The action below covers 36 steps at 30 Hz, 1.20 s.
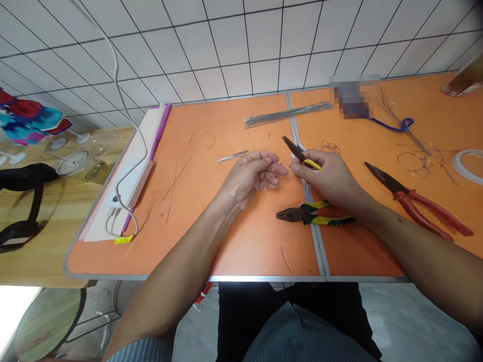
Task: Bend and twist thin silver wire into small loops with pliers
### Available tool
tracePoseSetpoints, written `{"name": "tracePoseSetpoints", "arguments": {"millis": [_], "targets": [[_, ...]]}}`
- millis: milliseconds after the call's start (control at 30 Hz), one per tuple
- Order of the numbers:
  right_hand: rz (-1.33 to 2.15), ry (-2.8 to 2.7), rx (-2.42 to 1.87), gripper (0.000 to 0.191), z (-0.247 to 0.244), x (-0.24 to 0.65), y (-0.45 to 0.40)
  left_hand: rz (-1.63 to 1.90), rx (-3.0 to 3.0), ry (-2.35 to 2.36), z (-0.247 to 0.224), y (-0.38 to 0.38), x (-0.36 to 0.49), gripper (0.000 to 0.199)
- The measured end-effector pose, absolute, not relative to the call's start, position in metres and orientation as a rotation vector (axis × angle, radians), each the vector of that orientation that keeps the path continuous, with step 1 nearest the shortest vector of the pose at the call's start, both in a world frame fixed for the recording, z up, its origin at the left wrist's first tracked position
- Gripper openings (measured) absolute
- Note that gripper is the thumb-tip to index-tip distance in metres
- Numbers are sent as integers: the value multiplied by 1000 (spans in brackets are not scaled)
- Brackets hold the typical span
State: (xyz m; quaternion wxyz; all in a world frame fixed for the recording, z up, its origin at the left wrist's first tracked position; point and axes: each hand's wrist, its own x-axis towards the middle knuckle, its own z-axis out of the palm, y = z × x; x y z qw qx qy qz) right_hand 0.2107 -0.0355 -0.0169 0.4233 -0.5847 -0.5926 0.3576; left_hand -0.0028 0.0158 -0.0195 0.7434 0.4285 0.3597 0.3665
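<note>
a thin wire loop sits between the two hands, just above the middle of the orange folding table; the left hand has its fingers curled closed around one side of the loop, though the exact pinch is partly hidden; the right hand has its fingers wrapped firmly around yellow-handled needle-nose pliers, whose dark tips point to 11 o'clock, close beside the wire; whether they grip it i cannot tell; at 6 o'clock from the hands, black-and-yellow combination pliers lie on the table, almost under the right hand; red-handled pliers lie at 3 o'clock; a bundle of straight wires lies at 12 o'clock, a smaller bundle at 11, and a single wire ring further out at 10; a small cluster of rings sits at 1 o'clock; more rings and a roll of clear tape lie at 3, well apart; a white power strip runs along the table's edge at 9 o'clock.
</note>
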Motion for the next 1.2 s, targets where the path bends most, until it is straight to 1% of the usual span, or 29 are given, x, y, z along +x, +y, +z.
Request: {"name": "tracePoseSetpoints", "arguments": {"millis": [33,200,300,500,633,700,800,967,1000,1133,1200], "targets": [[899,-1470,-1462,23,-17,211,-35,812,957,794,-19,15,-3,11],[903,-1426,-1448,23,-21,214,-32,789,1129,783,-12,10,-4,42],[890,-1433,-1442,23,-21,214,-32,802,1275,781,-14,7,-1,51],[900,-1454,-1441,23,-16,212,-35,901,1445,796,-32,8,5,46],[927,-1419,-1439,23,-16,212,-36,875,1445,802,-29,7,6,50],[943,-1402,-1435,23,-17,212,-35,881,1440,816,-26,6,6,49],[968,-1389,-1428,22,-17,212,-35,899,1400,838,-25,4,8,40],[958,-1408,-1416,22,-18,210,-35,935,1333,897,-26,4,10,18],[952,-1412,-1418,23,-18,210,-35,941,1316,904,-26,4,10,17],[957,-1407,-1412,26,-19,209,-35,915,1196,896,-25,6,7,28],[960,-1402,-1407,26,-20,209,-35,876,1117,884,-24,7,6,30]]}}
